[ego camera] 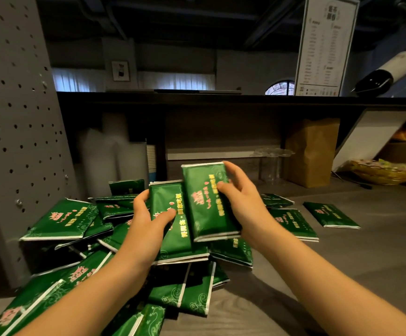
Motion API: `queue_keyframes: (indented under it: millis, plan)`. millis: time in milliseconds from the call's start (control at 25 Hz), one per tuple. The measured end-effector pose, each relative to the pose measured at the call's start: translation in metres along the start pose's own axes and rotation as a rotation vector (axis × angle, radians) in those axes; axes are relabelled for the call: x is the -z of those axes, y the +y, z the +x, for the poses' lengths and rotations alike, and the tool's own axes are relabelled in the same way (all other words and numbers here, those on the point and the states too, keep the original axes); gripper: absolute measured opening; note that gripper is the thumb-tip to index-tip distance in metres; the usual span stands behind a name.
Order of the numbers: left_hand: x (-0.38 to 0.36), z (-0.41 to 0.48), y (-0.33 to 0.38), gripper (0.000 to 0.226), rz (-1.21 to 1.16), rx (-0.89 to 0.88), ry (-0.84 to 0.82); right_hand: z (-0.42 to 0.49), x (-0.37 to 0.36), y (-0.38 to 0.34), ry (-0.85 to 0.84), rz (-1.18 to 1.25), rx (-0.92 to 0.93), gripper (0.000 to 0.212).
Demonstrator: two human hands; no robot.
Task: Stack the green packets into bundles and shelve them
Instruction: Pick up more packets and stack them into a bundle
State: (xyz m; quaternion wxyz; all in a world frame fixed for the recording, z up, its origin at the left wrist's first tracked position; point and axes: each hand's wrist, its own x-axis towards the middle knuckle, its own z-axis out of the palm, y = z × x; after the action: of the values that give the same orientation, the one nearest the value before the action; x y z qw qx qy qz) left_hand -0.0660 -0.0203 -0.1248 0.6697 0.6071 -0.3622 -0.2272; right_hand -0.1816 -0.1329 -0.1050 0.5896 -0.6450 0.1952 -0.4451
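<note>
Several green packets with yellow and pink print lie in a loose pile [80,238] on the grey counter [367,263]. My left hand [148,221] grips a small bundle of green packets [173,241] above the pile, thumb on top. My right hand [240,197] holds another green packet [204,202] raised beside it, overlapping the bundle's right edge. More packets lie apart on the right, one [294,223] near my right wrist and a single one [330,215] further out.
A grey pegboard panel [15,117] stands at the left. A dark shelf [221,99] runs across the back with a menu card [323,44] on it. Below it stand a brown paper bag [311,151], clear plastic cups [272,163] and white cup stacks [114,161].
</note>
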Motion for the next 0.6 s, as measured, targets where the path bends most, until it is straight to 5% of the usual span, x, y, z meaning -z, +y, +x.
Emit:
queue_keyframes:
  millis: [160, 320, 600]
  plan:
    - [-0.001, -0.003, -0.002, 0.03, -0.111, -0.006, 0.003, -0.013, -0.032, 0.021, -0.029, -0.119, 0.112, 0.043]
    - [-0.006, -0.007, -0.007, 0.05, -0.094, -0.049, -0.022, -0.016, -0.04, 0.035, 0.06, -0.233, 0.23, 0.041]
    - [-0.001, -0.005, -0.008, 0.067, 0.027, -0.135, 0.024, -0.004, -0.021, 0.023, -0.029, -0.35, 0.227, 0.045]
